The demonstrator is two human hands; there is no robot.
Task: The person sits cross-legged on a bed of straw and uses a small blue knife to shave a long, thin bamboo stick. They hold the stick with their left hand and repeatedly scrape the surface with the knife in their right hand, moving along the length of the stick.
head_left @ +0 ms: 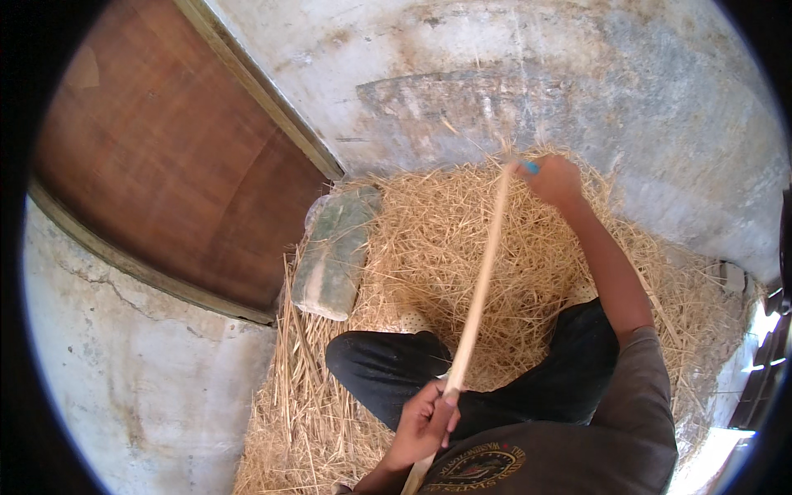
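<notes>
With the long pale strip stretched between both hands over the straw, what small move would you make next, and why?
Probably draw the right hand a little further along the strip, keeping it taut. The left hand already grips the near end by the lap, the right pinches the far end over the straw pile, and the strip runs straight between them, so tension looks set.

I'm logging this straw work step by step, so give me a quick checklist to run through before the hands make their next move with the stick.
1. Left hand closed on the stick at its near end: ok.
2. Right hand gripping the far end, with something blue at the fingers: ok.
3. Stick straight, unbroken between hands: ok.
4. Straw pile under the stick, spread on the floor: ok.
5. Grey-green stone block lying apart from the stick: ok.
6. What the blue item is: cannot tell.
</notes>
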